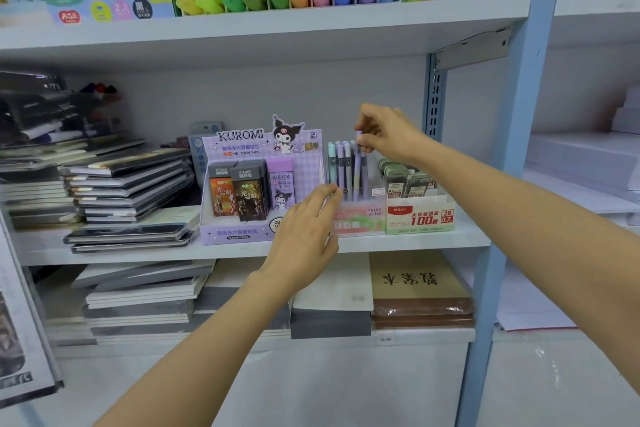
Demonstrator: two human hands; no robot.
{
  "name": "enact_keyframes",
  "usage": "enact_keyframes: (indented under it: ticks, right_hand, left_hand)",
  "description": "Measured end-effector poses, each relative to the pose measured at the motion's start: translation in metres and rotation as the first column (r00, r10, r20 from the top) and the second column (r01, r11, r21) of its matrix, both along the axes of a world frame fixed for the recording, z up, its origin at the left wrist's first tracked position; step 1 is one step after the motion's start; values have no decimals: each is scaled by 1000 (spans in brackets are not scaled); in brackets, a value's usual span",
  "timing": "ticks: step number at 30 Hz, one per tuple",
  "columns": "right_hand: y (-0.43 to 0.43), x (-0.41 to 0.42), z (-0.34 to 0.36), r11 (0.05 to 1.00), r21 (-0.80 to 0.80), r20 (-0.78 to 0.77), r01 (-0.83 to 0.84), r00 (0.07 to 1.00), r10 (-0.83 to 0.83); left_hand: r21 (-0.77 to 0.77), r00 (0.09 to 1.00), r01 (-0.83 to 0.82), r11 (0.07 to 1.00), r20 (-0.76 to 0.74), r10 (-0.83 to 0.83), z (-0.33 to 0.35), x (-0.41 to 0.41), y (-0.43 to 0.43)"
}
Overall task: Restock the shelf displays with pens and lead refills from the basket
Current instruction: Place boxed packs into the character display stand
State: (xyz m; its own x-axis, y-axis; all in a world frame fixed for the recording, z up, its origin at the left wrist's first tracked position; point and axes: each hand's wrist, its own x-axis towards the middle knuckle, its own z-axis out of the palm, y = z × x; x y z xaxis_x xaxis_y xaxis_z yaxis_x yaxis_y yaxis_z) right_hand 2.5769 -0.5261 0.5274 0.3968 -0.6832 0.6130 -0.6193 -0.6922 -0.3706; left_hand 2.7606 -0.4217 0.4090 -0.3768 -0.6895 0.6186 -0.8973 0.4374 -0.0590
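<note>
**Purple pen going upright into clear display box**

Right hand [384, 135] pinches the slim purple plastic pen [356, 173] near its top, fingers curled on it. The pen is near-vertical, long axis up-down. Its lower end is inside the clear plastic pen display box [360, 218] on the grey middle shelf [415, 243], among other upright pens. Left hand [304, 234] is flat, fingers straight, touching the box's left front. Pen is likely light, rigid and smooth, so a top pinch should suffice. The box looks light and may slide.

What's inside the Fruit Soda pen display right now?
In the Fruit Soda display, several pens stand upright, mint and purple. The right hand pinches one purple pen. The left hand hides its front left corner.
</note>
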Motion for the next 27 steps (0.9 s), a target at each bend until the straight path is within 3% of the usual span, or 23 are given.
enact_keyframes:
  ticks: [4, 8, 12, 20, 27]
  right_hand:
    - [1, 20, -2, 997, -75, -80, 10, 997, -16]
    - [-2, -9, 1, 994, -46, -18, 96, 995, -97]
    - [2, -5, -9, 999, 8, -11, 43, 999, -43]
    - [-5, -4, -16, 983, -50, 11, 178, 984, -178]
    - [6, 3, -20, 968, -72, -59, 239, 968, -244]
  left_hand:
    - [-20, 1000, -6, 1000, 6, 6, 4, -3, -1]
    - [-28, 1000, 26, 999, -9, -26, 9, -3, -1]
    - [-28, 998, 42, 999, -36, -43, 9, -4, 0]
    - [0, 997, 50, 999, -63, -50, 5, -5, 1]
    - [8, 998, 41, 999, -49, -40, 3, -4, 2]
